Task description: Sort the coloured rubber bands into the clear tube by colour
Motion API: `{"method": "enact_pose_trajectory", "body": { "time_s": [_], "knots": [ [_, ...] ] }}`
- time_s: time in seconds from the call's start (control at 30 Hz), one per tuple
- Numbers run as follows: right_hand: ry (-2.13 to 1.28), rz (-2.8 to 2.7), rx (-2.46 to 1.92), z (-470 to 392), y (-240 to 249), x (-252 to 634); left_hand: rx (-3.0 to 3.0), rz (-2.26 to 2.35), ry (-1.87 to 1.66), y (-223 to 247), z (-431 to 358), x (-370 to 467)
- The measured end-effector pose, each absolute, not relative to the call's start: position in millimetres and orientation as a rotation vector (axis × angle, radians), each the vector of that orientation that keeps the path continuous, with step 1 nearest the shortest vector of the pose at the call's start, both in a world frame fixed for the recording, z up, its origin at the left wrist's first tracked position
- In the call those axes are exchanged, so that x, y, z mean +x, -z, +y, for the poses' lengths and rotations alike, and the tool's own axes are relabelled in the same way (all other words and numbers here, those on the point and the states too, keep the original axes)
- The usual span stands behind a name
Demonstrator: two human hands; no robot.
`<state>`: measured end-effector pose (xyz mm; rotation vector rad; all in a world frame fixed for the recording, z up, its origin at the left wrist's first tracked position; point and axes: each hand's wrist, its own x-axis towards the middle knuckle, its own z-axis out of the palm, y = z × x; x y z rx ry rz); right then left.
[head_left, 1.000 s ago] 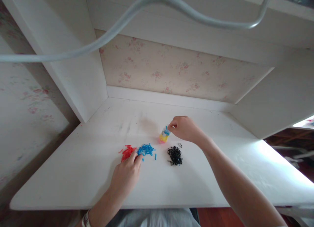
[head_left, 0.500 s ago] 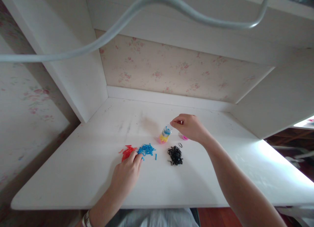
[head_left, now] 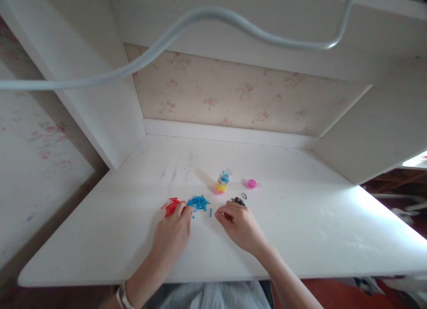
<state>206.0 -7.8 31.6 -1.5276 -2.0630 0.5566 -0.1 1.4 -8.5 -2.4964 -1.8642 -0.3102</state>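
A pile of red bands (head_left: pixel 171 206) and a pile of blue bands (head_left: pixel 199 202) lie side by side on the white desk. My left hand (head_left: pixel 174 229) rests at their near edge, fingers bent together; what its fingertips hold, if anything, is too small to tell. Closed in a pinch, my right hand (head_left: pixel 240 224) is just right of a single blue piece (head_left: pixel 211 212) and partly covers the black bands (head_left: pixel 238 201). Nothing can be made out between its fingertips. Behind the piles stands a clear bottle (head_left: pixel 222 182) with pink, yellow and blue layers, its top uncovered.
A round pink lid (head_left: pixel 252 184) lies right of the bottle. One black band (head_left: pixel 244 196) is apart from its pile. A white cable (head_left: pixel 213 12) crosses high in front of the shelf. The desk (head_left: pixel 110 238) ends at a low back ledge.
My right hand has come down and toward me from the bottle's mouth to the front of the black pile, uncovering the pink lid. My left hand has barely moved.
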Motion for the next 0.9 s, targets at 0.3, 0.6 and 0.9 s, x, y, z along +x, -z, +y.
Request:
{"method": "enact_pose_trajectory", "body": {
  "time_s": [0.3,0.6,0.9],
  "knots": [
    [-0.218,-2.182,-1.856,-18,-2,182,-2.517,-1.876,0.284,2,-5,-1],
    [-0.183,-2.147,-1.818,-21,-2,180,-2.421,-1.857,0.262,0,-3,14],
    [-0.455,-1.676,-1.509,-9,-54,224,-2.36,-1.812,0.149,7,-4,14]
  ]
}}
